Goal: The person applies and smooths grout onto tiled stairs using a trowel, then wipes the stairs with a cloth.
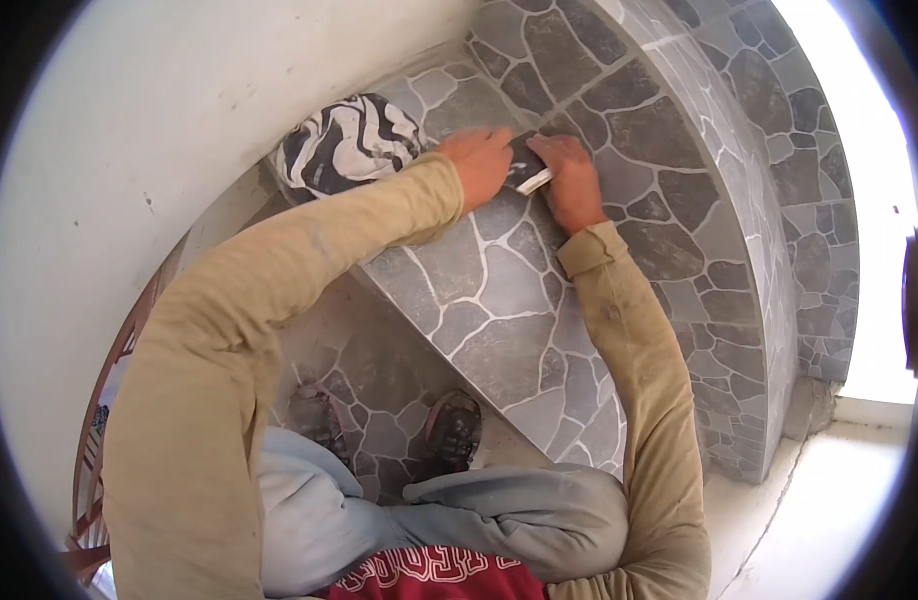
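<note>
My right hand (571, 180) is closed round one side of a small dark object with a pale edge (531, 172), held low over the stone-patterned tiled ledge (479, 270). On the object's other side is my left hand (479, 168), its fingers stretched toward it; whether they touch it is unclear. A black and white patterned cloth bundle (349, 148) lies on the ledge just left of my left hand, beside the wall. My fingers partly hide the object, so its exact kind cannot be made out.
A tiled low wall (679, 170) curves along the right of the ledge. The plain pale wall (159, 110) rises on the left. Below the ledge are my shoes (453, 430) on the tiled floor. Red-brown railing (97, 440) stands at the lower left.
</note>
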`<state>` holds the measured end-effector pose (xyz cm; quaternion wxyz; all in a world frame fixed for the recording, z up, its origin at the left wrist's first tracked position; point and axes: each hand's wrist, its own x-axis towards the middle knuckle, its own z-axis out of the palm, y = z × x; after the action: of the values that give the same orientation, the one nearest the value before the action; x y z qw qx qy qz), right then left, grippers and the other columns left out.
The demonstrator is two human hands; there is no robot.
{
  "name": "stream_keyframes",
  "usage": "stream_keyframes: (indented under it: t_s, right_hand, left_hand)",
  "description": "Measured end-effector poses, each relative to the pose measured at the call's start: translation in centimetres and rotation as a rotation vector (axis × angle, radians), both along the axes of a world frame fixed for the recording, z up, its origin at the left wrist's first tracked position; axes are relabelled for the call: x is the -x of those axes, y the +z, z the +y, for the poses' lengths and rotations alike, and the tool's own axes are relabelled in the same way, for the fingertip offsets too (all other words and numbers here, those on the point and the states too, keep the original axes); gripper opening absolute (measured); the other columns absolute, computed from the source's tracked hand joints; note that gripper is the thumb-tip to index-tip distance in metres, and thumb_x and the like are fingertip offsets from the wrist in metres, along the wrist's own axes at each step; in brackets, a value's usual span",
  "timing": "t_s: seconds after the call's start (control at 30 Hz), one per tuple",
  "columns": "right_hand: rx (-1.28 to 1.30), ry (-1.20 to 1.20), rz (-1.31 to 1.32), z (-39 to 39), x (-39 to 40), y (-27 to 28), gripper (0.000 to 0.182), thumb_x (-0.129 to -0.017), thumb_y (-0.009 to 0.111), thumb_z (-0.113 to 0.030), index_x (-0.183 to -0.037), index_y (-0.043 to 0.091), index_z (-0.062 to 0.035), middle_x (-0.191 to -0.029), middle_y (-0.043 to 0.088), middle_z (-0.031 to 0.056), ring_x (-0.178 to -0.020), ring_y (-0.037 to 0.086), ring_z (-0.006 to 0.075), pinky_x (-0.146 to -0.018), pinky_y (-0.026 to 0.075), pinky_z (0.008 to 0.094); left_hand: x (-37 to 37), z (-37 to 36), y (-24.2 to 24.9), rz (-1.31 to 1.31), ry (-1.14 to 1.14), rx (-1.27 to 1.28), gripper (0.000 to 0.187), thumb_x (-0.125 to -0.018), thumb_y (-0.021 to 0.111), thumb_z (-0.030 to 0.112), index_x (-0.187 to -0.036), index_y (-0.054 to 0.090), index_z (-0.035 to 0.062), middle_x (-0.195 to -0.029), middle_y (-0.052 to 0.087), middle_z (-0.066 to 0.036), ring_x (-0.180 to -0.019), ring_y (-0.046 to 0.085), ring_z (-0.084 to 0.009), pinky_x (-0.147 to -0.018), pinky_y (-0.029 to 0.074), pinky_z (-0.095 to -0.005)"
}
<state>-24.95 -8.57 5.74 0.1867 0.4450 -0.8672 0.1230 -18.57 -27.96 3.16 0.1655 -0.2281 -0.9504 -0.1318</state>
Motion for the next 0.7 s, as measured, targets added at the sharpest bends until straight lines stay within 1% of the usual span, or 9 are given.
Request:
stream_keyframes:
  t_s: [0.07,0.1,0.2,0.23,0.4,0.47,0.53,0.63,0.7]
  right_hand:
    - [-0.01,0.03,-0.005,0.3,-0.5,-0.4,0.031,-0.078,0.055,-0.005,-0.106,0.068,-0.0021,-0.108,0.068,0.0136,-0.103,0.06,0.0314,-0.09,0.048,0.0397]
    - [0.014,0.038,-0.011,0.2,-0.8,-0.8,0.03,-0.079,0.054,-0.006,-0.105,0.068,-0.0017,-0.107,0.068,0.0146,-0.103,0.06,0.0329,-0.09,0.048,0.0401]
    - [0.032,-0.009,-0.056,-0.2,0.1,-0.5,0.03,-0.079,0.054,-0.006,-0.105,0.068,-0.002,-0.109,0.068,0.0144,-0.104,0.06,0.0321,-0.091,0.048,0.0402]
    - [0.041,0.004,-0.049,-0.6,0.2,0.1,0.031,-0.078,0.055,-0.005,-0.106,0.068,-0.002,-0.11,0.068,0.0144,-0.105,0.06,0.0319,-0.091,0.047,0.0404]
    - [0.011,-0.015,-0.068,-0.5,-0.2,-0.8,0.032,-0.075,0.058,-0.001,-0.105,0.068,-0.0023,-0.109,0.068,0.0146,-0.104,0.06,0.0327,-0.092,0.047,0.0407]
    - [0.029,0.009,-0.061,-0.3,0.6,-0.2,0.031,-0.076,0.058,-0.003,-0.106,0.069,-0.003,-0.109,0.068,0.0137,-0.104,0.061,0.0311,-0.092,0.047,0.0404]
    - [0.029,0.029,-0.061,-0.1,-0.2,0.3,0.032,-0.075,0.06,-0.002,-0.106,0.068,-0.0023,-0.109,0.068,0.0142,-0.103,0.061,0.0317,-0.092,0.047,0.0407]
    - [0.071,0.046,-0.074,0.3,0.2,-1.4,0.031,-0.074,0.06,-0.002,-0.104,0.068,-0.0018,-0.106,0.068,0.015,-0.103,0.06,0.0333,-0.09,0.048,0.0402]
    - [0.052,0.031,-0.114,-0.4,0.2,-0.2,0.032,-0.076,0.057,-0.004,-0.106,0.067,-0.0012,-0.107,0.067,0.0164,-0.103,0.06,0.0346,-0.091,0.047,0.0405]
  left_hand:
    - [-0.9,0.3,-0.1,-0.093,0.047,-0.065,0.015,-0.084,0.053,0.01,-0.095,0.061,0.0029,-0.103,0.055,-0.013,-0.098,0.059,-0.0297,-0.082,0.051,-0.0391]
    - [-1.4,0.2,-0.9,0.039,-0.005,0.016,0.013,-0.084,0.053,0.009,-0.093,0.06,0.0029,-0.102,0.055,-0.014,-0.096,0.059,-0.0301,-0.081,0.051,-0.0397]
    - [-0.1,0.0,0.4,-0.066,0.06,-0.019,0.013,-0.085,0.051,0.009,-0.092,0.06,0.0024,-0.103,0.055,-0.015,-0.096,0.059,-0.0305,-0.081,0.05,-0.0403]
    - [0.1,-0.5,0.3,-0.026,0.007,-0.088,0.013,-0.084,0.052,0.008,-0.092,0.06,0.0021,-0.104,0.055,-0.016,-0.096,0.06,-0.0316,-0.081,0.051,-0.041]
    - [-0.2,-0.6,0.6,-0.082,0.012,-0.035,0.014,-0.085,0.05,0.007,-0.094,0.06,0.0022,-0.105,0.055,-0.016,-0.096,0.06,-0.0333,-0.081,0.051,-0.0419]
    - [0.0,0.1,-0.6,-0.096,0.006,-0.046,0.015,-0.087,0.049,0.008,-0.094,0.06,0.0024,-0.105,0.055,-0.016,-0.096,0.06,-0.0338,-0.081,0.051,-0.0423]
    - [0.9,0.6,-1.5,-0.199,0.127,-0.221,0.016,-0.088,0.048,0.01,-0.094,0.06,0.0028,-0.106,0.055,-0.015,-0.096,0.061,-0.0336,-0.081,0.051,-0.0426]
    - [-0.4,-0.1,-0.9,-0.037,0.008,-0.081,0.015,-0.087,0.049,0.01,-0.095,0.06,0.003,-0.105,0.055,-0.015,-0.094,0.061,-0.0335,-0.081,0.051,-0.0426]
    - [0.2,-0.6,-0.6,-0.034,-0.011,-0.07,0.015,-0.087,0.05,0.01,-0.095,0.061,0.003,-0.104,0.055,-0.015,-0.093,0.06,-0.033,-0.081,0.051,-0.0422]
